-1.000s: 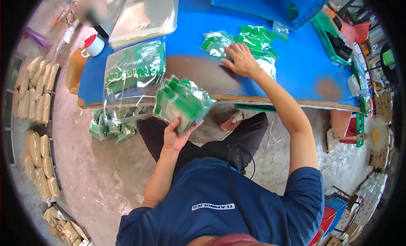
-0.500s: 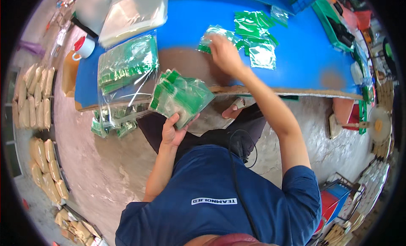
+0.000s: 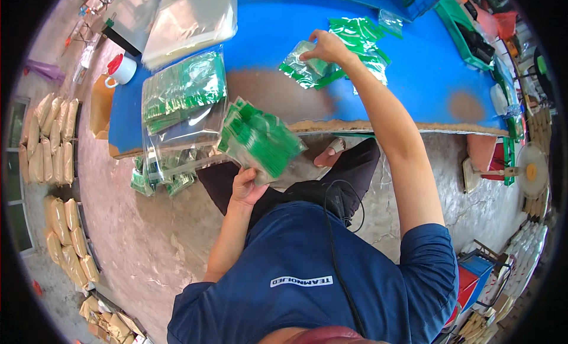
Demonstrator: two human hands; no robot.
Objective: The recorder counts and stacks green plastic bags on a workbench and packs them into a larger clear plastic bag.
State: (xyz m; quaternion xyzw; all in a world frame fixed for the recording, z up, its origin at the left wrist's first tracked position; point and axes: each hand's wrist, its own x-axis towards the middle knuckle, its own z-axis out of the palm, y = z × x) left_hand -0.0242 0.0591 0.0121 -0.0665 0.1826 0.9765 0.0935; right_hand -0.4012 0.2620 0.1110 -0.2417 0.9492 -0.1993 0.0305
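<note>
My left hand point(image 3: 247, 187) holds a fanned stack of small green sachets point(image 3: 258, 141) upright above my lap, just below the blue table's point(image 3: 278, 42) front edge. My right hand point(image 3: 324, 46) reaches far out over the table and pinches one green sachet point(image 3: 300, 66) from a loose pile of sachets point(image 3: 362, 43) spread there. A large clear plastic bag point(image 3: 180, 101) filled with more green sachets hangs over the table's left front edge beside the stack.
An empty clear bag point(image 3: 189, 21) lies at the table's back left, next to a white jug with a red lid point(image 3: 121, 69). Green crates point(image 3: 467, 30) stand at the right. Tan packets point(image 3: 50, 143) line the concrete floor on the left.
My right hand has closed on a sachet and lifted it from the pile. The stack in my left hand has stayed about where it was.
</note>
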